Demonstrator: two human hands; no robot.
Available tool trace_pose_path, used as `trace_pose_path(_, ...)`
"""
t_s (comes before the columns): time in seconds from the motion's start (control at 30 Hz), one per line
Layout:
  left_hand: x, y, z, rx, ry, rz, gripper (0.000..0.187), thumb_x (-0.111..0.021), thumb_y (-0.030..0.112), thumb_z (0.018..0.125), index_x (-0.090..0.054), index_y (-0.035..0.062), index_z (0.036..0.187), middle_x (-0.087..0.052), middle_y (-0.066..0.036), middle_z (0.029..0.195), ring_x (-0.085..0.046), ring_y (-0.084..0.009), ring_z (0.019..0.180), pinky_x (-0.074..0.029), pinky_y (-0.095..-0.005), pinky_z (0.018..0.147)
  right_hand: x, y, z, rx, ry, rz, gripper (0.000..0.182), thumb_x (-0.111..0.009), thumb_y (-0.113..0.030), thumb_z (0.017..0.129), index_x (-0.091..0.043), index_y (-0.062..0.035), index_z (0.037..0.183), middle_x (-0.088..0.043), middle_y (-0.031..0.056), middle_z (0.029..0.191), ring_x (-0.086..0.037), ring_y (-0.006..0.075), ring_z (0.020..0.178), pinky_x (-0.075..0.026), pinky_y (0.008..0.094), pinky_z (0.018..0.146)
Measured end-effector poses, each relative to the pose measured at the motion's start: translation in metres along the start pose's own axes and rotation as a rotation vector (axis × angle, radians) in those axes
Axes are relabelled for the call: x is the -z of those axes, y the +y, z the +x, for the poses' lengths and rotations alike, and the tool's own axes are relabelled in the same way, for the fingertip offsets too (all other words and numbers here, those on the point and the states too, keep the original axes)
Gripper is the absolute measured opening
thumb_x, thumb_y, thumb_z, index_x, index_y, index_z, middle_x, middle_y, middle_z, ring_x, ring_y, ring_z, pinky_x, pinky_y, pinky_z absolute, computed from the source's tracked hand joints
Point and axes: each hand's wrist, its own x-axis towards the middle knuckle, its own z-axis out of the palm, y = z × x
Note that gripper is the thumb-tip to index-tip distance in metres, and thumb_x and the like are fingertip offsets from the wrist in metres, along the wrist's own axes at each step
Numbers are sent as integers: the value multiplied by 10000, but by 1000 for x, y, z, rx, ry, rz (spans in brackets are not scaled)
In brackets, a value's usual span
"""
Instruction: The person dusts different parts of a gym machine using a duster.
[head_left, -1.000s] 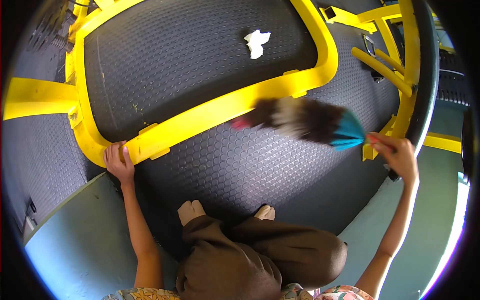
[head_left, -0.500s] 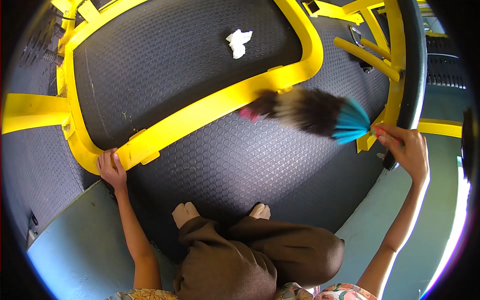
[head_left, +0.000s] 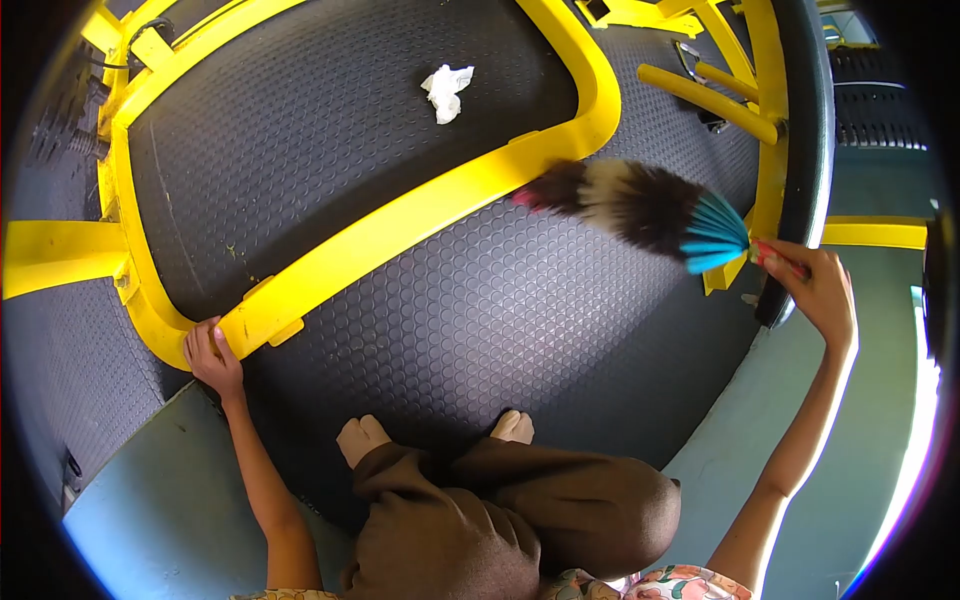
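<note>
My right hand is closed around the red handle of a feather duster. Its bushy head has a blue collar, then dark and cream bands and a pinkish tip, and it points left. The tip overlaps the edge of the yellow metal frame in this view. My left hand grips that frame at its near left corner, fingers curled over the bar and thumb alongside. Inside the frame, a crumpled white tissue lies on the dark textured surface.
Dark studded flooring spreads between the frame and my feet. Pale blue-green ledges stand at left and right. Yellow bars and a dark padded upright rise at the right.
The view has shifted slightly, so the frame and tissue sit further left. The feather duster, blurred before, is now sharp and still held in my right hand. My left hand keeps its grip.
</note>
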Motion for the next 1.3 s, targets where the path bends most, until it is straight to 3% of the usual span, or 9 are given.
trace_pose_path(0.1, 1, -1, 0, 3, -12, -6, 268, -401, 215, 884, -566, 10, 836, -580, -116, 812, -536, -287, 777, -386, -373, 753, -11, 0, 13, -121, 45, -52, 329, -606, -376, 765, -658, -133, 981, -655, 101, 805, -633, 244, 747, -477, 329, 710)
trace_pose_path(0.33, 0, 0, 0, -2, -8, 3, 269, -397, 212, 886, -566, 8, 841, -580, -116, 814, -534, -290, 781, -387, -372, 747, -18, 4, -5, 3, 36, -43, 297, -586, -369, 789, -656, -156, 984, -649, 109, 775, -626, 284, 727, -485, 352, 703)
trace_pose_path(0.47, 1, 2, 1, -4, -10, 5, 263, -397, 204, 886, -564, 7, 840, -579, -117, 816, -534, -290, 782, -388, -372, 749, -23, 4, 0, -42, 63, -16, 304, -575, -372, 796, -651, -155, 995, -647, 115, 784, -623, 291, 729, -486, 361, 690)
trace_pose_path(0.67, 1, 3, 2, 5, -4, -21, 240, -426, 197, 882, -561, 5, 831, -562, -128, 802, -518, -300, 767, -380, -379, 738, -79, 8, 4, -91, 199, -20, 304, -564, -343, 808, -621, -157, 1041, -612, 189, 719, -606, 345, 663, -495, 396, 616)
trace_pose_path(0.83, 7, 24, 11, 68, -124, 10, 291, -518, 293, 829, -547, 10, 889, -529, -149, 847, -484, -325, 825, -348, -407, 775, -123, -2, 18, -219, 298, -31, 289, -538, -341, 830, -600, -188, 1066, -621, 164, 708, -621, 322, 663, -503, 393, 573)
trace_pose_path(1.0, -4, 52, 24, -58, -139, 16, 329, -530, 329, 807, -545, 17, 912, -520, -145, 877, -486, -330, 844, -358, -404, 774, -151, -8, 75, -225, 343, 53, 305, -519, -343, 839, -575, -166, 1082, -618, 179, 745, -607, 352, 696, -492, 419, 595)
trace_pose_path(1.07, -12, 49, 17, 74, -182, 52, 313, -529, 319, 810, -547, 24, 913, -517, -141, 873, -490, -332, 848, -371, -402, 753, -166, -8, 112, -199, 390, 151, 307, -498, -359, 846, -574, -178, 1082, -616, 184, 805, -593, 369, 760, -475, 443, 647)
trace_pose_path(1.17, -14, 47, 16, 69, -166, 72, 298, -525, 306, 817, -549, 22, 904, -518, -137, 866, -495, -330, 836, -381, -398, 730, -173, -21, 168, -208, 372, 321, 306, -461, -389, 855, -580, -199, 1065, -613, 176, 874, -575, 377, 829, -450, 464, 716)
trace_pose_path(1.3, -12, 55, 20, 104, -198, 50, 263, -477, 266, 859, -543, 15, 904, -524, -139, 861, -510, -330, 834, -400, -385, 719, -179, -63, 256, -221, 326, 289, 327, -458, -381, 856, -583, -131, 1026, -616, 169, 878, -581, 369, 831, -458, 458, 719)
